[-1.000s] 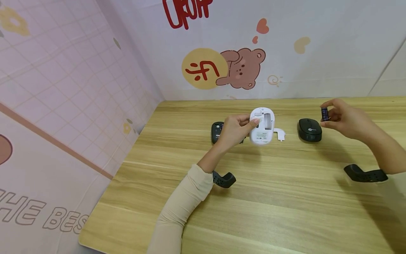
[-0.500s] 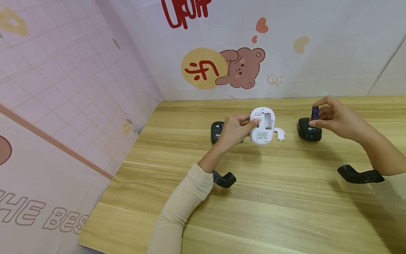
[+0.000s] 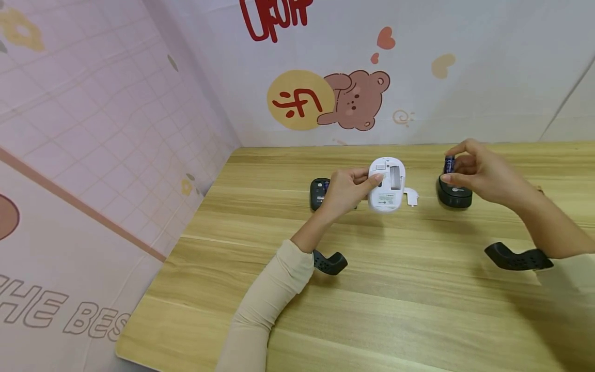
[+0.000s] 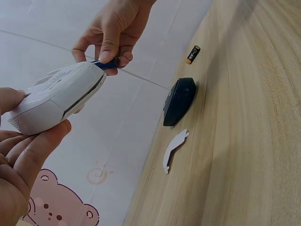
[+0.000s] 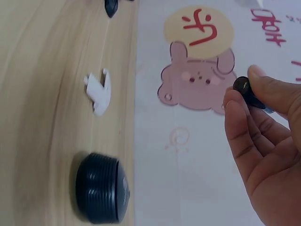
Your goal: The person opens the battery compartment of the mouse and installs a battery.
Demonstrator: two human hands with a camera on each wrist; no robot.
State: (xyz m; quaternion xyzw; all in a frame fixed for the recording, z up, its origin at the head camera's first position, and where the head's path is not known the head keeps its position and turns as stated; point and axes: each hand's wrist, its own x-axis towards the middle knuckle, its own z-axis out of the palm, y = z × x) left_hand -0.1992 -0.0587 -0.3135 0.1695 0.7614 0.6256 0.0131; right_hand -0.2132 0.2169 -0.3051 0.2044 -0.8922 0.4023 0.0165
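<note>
My left hand [image 3: 346, 191] grips a white computer mouse [image 3: 387, 199] above the table, thumb on its underside. That underside faces the head camera and has an uncovered battery slot [image 3: 395, 177]. Between thumb and fingers my right hand [image 3: 485, 173] pinches a dark blue battery [image 3: 449, 164], upright in the head view and a short way right of the white mouse. A black mouse [image 3: 454, 197] rests on the table just below the right hand. The white battery cover [image 3: 411, 197] lies between the two mice. In the right wrist view the battery's dark end [image 5: 241, 84] faces the camera.
Behind my left hand, a second black mouse [image 3: 318, 192] lies with its underside up, partly hidden. A loose black and orange battery [image 4: 193, 55] lies on the wooden table [image 3: 372, 310], mostly covered by my right wrist in the head view. A printed cloth [image 3: 418, 103] hangs behind.
My right hand has moved left with the battery, from right of the black mouse to above it, closer to the white mouse. The left hand and the white mouse have hardly moved.
</note>
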